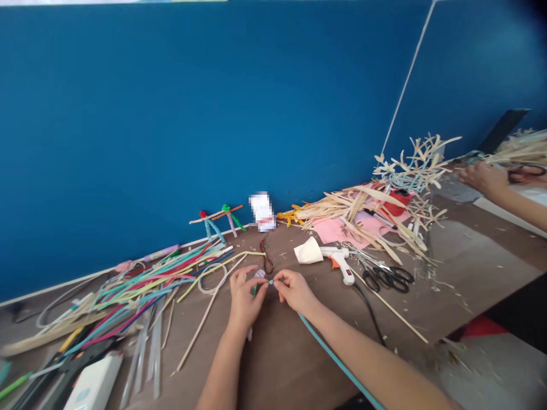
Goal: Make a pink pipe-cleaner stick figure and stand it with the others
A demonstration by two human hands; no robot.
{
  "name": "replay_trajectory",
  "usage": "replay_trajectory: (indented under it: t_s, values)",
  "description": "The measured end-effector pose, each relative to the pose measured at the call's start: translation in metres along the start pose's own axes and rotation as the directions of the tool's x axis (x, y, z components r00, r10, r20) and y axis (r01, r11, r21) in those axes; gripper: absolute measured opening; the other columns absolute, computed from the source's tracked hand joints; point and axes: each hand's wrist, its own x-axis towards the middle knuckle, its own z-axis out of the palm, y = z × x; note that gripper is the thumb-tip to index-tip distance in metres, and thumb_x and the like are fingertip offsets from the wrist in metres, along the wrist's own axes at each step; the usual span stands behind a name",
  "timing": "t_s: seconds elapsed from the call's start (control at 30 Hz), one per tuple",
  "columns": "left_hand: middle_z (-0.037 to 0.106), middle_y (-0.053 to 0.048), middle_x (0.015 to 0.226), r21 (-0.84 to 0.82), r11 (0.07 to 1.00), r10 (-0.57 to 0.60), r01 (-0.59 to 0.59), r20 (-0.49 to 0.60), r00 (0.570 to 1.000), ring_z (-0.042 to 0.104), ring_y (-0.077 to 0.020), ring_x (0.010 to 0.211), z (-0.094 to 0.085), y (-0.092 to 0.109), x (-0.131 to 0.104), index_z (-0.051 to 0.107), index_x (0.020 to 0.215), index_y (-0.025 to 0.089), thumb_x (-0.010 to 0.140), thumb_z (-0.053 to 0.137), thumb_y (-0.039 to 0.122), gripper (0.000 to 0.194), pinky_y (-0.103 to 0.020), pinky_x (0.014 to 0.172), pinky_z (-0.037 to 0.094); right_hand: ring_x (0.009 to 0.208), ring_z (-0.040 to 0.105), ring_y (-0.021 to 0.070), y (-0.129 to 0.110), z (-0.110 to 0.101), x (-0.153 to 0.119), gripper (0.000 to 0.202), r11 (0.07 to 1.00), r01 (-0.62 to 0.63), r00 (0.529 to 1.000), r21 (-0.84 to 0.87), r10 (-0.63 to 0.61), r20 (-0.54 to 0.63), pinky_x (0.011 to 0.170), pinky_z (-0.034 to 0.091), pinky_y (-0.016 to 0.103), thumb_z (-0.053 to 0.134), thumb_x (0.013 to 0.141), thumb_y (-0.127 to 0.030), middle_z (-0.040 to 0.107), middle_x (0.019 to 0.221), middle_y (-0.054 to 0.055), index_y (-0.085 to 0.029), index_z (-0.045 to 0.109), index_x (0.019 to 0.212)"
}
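My left hand (248, 293) and my right hand (294, 289) meet near the middle of the table, fingertips almost touching. Between them is the small end of a light blue pipe cleaner (333, 356), pinched by both hands; its long part runs under my right forearm toward the lower right. A small lilac and green piece (260, 274) shows by my left fingers, partly hidden. Just beyond my hands lies a brown beaded loop (267, 265). To the right of them is a white glue gun (343, 265) with an orange trigger.
Colored pipe cleaners (145, 282) spread on the left, with clear glue sticks (157, 353). Black-handled scissors (391, 279) lie right, before pale strips (354, 210) and pink cloth (331, 229). Two small figures (208, 222) lean on the blue wall (192, 114). Another person's hand (487, 177) is far right.
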Motion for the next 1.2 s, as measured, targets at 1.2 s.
replay_trajectory:
  t_s: [1.2]
  values:
    - [0.063,0.000,0.072,0.048,0.997,0.060,-0.063,0.057,0.997,0.046,-0.0195,0.087,-0.013,0.026,-0.006,0.061,0.072,0.024,0.075,0.048,0.022,0.013,-0.052,0.093,0.008,0.027,0.034,0.0045,-0.040,-0.038,0.014,0.005,0.993,-0.122,0.931,0.007,0.112,0.347,0.032,0.026,0.016,0.048,0.068,-0.022,0.039,0.039,-0.010,-0.017,0.051,0.069]
